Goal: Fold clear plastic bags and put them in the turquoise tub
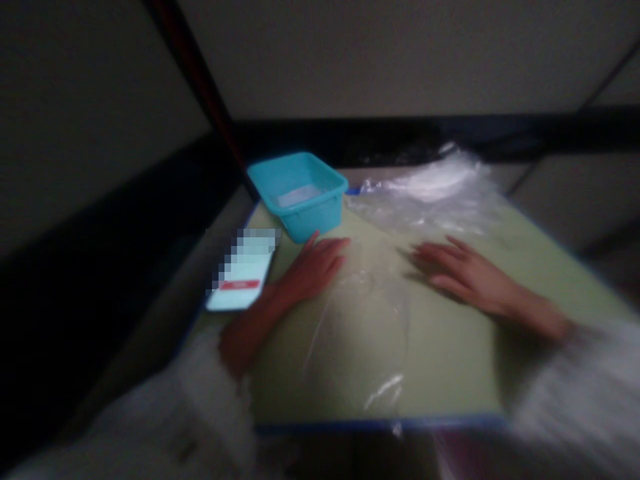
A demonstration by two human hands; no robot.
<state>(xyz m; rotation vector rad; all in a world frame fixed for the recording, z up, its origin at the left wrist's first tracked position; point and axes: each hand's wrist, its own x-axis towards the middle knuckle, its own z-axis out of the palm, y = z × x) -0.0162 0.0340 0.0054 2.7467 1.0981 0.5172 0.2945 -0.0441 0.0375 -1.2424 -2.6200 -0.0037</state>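
Observation:
A clear plastic bag [357,340] lies flat on the yellow-green table [450,360], its lower end reaching the front edge. My left hand [320,263] rests near the bag's upper left side with the fingers stretched out; whether it touches the plastic I cannot tell. On the other side, my right hand [465,273] is held with its fingers extended, apart from the bag and slightly blurred. Neither hand holds anything that I can see. Behind my right hand lies a heap of crumpled clear plastic bags [435,190].
A turquoise plastic basket [313,217] with something whitish inside stands at the back left. In front of it lies a phone [245,270] with a lit screen, close to my left forearm. The table has a blue edge, and a wall rises behind it.

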